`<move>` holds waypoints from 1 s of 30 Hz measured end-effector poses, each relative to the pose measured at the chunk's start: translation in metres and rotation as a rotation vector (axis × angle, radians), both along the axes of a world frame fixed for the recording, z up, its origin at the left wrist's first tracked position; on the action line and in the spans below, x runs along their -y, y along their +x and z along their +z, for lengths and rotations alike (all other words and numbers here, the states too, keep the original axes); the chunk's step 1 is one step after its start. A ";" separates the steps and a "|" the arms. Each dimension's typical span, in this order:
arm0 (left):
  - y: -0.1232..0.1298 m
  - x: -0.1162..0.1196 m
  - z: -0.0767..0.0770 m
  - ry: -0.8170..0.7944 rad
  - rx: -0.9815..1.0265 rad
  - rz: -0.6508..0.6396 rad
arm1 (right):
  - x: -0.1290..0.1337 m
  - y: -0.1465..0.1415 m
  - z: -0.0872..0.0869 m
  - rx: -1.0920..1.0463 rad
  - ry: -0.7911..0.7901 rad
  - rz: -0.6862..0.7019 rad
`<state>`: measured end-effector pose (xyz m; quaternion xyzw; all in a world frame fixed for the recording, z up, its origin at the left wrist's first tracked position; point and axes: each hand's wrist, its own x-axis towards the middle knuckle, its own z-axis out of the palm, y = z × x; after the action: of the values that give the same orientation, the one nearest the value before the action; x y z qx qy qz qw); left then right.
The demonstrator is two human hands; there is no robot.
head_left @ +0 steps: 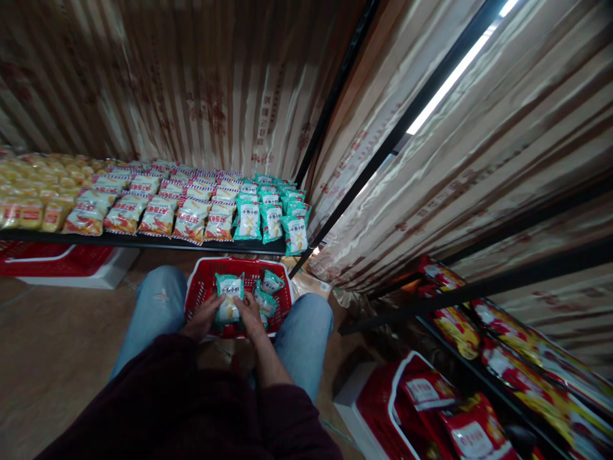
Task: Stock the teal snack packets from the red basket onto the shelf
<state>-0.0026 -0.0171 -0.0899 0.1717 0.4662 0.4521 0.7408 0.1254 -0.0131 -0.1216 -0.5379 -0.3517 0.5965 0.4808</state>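
A teal-and-white snack bag is held upright between both hands, its printed front facing me. My left hand grips its left edge, thumb on the front. On the opposite edge, my right hand pinches it the same way. Below is a red shopping basket between my knees, with several matching teal bags in its right side. Ahead, more teal bags stand in rows at the right end of a low black shelf.
White-and-red snack bags and yellow packs fill the shelf leftward. Another red basket sits under it. At lower right are a basket of red bags and a shelf of red-yellow bags. Black posts stand before curtains.
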 end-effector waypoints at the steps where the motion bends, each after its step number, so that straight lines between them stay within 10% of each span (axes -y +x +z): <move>1: 0.002 0.000 0.000 0.007 -0.004 -0.019 | 0.000 0.000 0.001 0.005 0.018 -0.012; 30: 0.068 -0.075 0.047 0.439 -0.299 0.066 | -0.043 0.054 0.073 0.754 0.400 -0.189</move>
<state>0.0654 0.0575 -0.0424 0.3779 0.4667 0.5358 0.5935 0.1797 0.0295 -0.0484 -0.6442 -0.5606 0.2317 0.4659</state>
